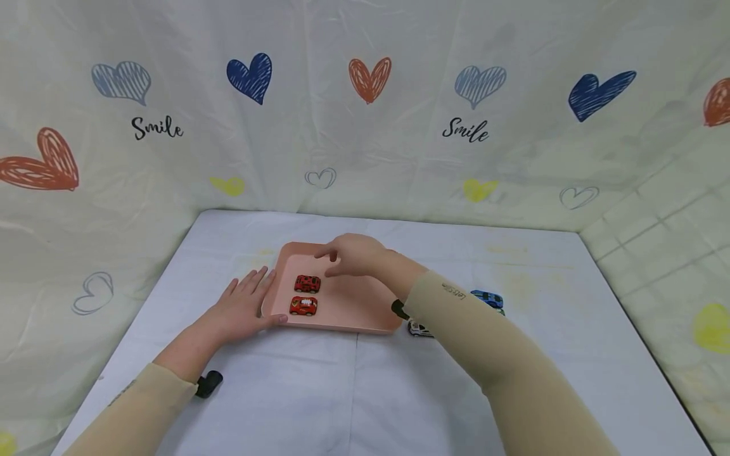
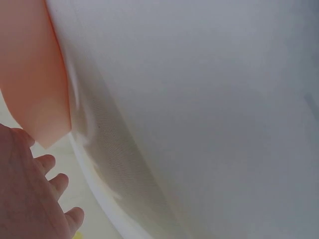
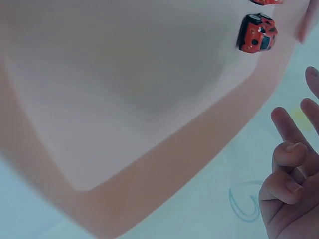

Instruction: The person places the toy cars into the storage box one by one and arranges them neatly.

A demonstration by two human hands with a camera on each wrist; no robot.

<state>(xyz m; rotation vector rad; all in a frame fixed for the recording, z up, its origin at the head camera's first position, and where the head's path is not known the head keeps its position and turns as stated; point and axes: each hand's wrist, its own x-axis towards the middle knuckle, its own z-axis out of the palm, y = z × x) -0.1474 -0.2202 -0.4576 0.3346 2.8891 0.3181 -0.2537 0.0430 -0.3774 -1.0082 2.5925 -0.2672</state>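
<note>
A pink tray (image 1: pixel 365 297) lies on the table, with two small red toy cars in its left part. The farther toy car (image 1: pixel 307 284) has black spots; the nearer toy car (image 1: pixel 303 306) carries a white patch. My left hand (image 1: pixel 242 310) rests at the tray's left end, fingers spread and thumb at the near corner. Over the tray's far side hovers my right hand (image 1: pixel 356 254), holding nothing, with index finger and thumb apart. In the right wrist view, two fingers of this hand (image 3: pixel 294 174) are bent toward the palm while others stretch out.
To the right of the tray, partly behind the right sleeve, are a blue toy car (image 1: pixel 487 297) with a greenish one by it and a white toy car (image 1: pixel 419 329). A white cloth (image 1: pixel 319 392) covers the table. A curtain printed with hearts hangs behind.
</note>
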